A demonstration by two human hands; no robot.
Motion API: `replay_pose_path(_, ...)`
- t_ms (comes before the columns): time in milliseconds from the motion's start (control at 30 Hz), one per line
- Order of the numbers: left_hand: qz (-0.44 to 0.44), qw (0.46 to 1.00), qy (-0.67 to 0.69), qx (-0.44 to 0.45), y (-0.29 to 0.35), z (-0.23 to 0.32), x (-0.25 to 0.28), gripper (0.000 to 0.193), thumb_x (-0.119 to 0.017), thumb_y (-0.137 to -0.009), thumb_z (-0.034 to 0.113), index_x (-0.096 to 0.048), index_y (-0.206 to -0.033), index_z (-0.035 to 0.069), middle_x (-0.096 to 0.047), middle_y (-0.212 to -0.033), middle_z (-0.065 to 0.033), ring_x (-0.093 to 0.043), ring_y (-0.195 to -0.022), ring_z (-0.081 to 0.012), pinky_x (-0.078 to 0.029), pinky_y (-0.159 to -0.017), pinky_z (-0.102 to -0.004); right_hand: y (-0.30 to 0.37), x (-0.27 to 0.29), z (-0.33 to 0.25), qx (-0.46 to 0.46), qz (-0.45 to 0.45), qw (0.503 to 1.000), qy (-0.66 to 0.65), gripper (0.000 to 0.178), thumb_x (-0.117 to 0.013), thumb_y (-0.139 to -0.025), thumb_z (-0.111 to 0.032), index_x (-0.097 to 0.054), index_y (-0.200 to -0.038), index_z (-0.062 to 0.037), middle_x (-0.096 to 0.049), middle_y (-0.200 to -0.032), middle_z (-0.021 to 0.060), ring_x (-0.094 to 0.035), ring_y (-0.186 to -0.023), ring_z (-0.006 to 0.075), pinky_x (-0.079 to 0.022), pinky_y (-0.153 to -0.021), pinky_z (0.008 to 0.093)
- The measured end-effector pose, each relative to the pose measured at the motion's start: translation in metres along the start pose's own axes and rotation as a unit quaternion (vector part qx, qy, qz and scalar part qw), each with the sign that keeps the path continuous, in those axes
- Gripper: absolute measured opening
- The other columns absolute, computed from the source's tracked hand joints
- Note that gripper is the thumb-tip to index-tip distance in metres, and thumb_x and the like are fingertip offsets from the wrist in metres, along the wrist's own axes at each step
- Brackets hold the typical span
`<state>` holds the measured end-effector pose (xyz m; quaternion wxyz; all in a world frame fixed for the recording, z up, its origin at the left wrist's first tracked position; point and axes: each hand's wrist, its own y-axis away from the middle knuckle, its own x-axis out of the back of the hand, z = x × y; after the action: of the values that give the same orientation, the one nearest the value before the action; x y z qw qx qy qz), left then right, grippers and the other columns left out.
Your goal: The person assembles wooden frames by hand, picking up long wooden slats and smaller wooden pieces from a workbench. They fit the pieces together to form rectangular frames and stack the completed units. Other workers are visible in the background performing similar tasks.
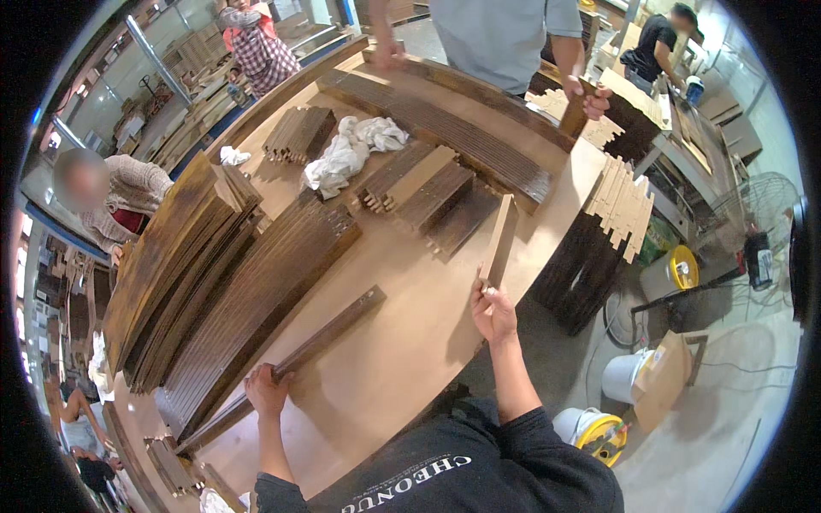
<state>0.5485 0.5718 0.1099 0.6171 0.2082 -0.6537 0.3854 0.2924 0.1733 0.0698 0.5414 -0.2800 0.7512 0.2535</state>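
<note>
Dark-stained wood covers most of the pale worktop [402,342]. The left hand [267,392], at seven o'clock, has its grip pinching the near end of a long dark strip [329,332] that lies flat and runs toward one o'clock. The right hand [493,312], near centre, has its grip pinching the lower end of a short pale plank [499,239], held on edge at the worktop's rim. Stacks of slats [231,282] lie at nine o'clock, a white rag [346,154] at eleven. Another person's hand [593,101] grips wood at one o'clock.
</note>
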Motion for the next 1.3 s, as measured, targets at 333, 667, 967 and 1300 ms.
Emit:
replay_pose_path(333, 0.015, 0.998, 0.061, 0.009, -0.006, 0.01, 0.009, 0.03, -0.077, -0.059, 0.025, -0.055, -0.073, 0.01, -0.056, -0.068, -0.0035, -0.055, -0.071, -0.0248, -0.036, -0.066, -0.0393, -0.042, -0.056, -0.011, -0.02, -0.038, 0.962, 0.269, 0.046, -0.064, -0.084, -0.019, -0.044, -0.125, -0.0102, -0.055, -0.116, 0.0045, -0.057, -0.101, 0.0163, -0.047, -0.087, 0.0293)
replay_pose_path(667, -0.024, 0.969, 0.24, -0.056, -0.038, 0.111, 0.059, 0.078, -0.082, -0.058, 0.029, -0.047, -0.123, 0.007, -0.052, -0.117, -0.0163, -0.049, -0.107, -0.0327, -0.038, -0.092, -0.0435, -0.045, -0.141, 0.104, -0.038, -0.062, 0.943, 0.325, 0.024, -0.054, -0.09, -0.013, -0.049, -0.114, -0.0103, -0.05, -0.084, -0.0044, -0.05, -0.078, 0.0056, -0.044, -0.07, 0.0227)
replay_pose_path(967, -0.35, 0.48, 0.798, 0.102, -0.06, 0.124, 0.037, 0.045, -0.063, -0.083, 0.029, -0.052, -0.116, 0.0, -0.06, -0.105, -0.0114, -0.058, -0.094, -0.0191, -0.047, -0.082, -0.0324, -0.028, -0.159, 0.122, -0.198, -0.26, 0.902, 0.283, 0.077, -0.066, -0.077, -0.049, -0.035, -0.133, -0.0064, -0.046, -0.127, 0.0116, -0.05, -0.112, 0.0223, -0.04, -0.093, 0.036)
replay_pose_path(1300, -0.312, 0.854, 0.416, 0.033, -0.092, 0.151, 0.056, 0.044, -0.072, -0.076, 0.026, -0.059, -0.109, -0.001, -0.064, -0.098, -0.007, -0.057, -0.087, -0.0158, -0.046, -0.077, -0.0332, -0.028, -0.222, 0.099, -0.051, -0.203, 0.779, 0.591, 0.068, -0.074, -0.073, -0.019, -0.037, -0.129, -0.0029, -0.047, -0.121, 0.0102, -0.045, -0.114, 0.0177, -0.036, -0.098, 0.0315)
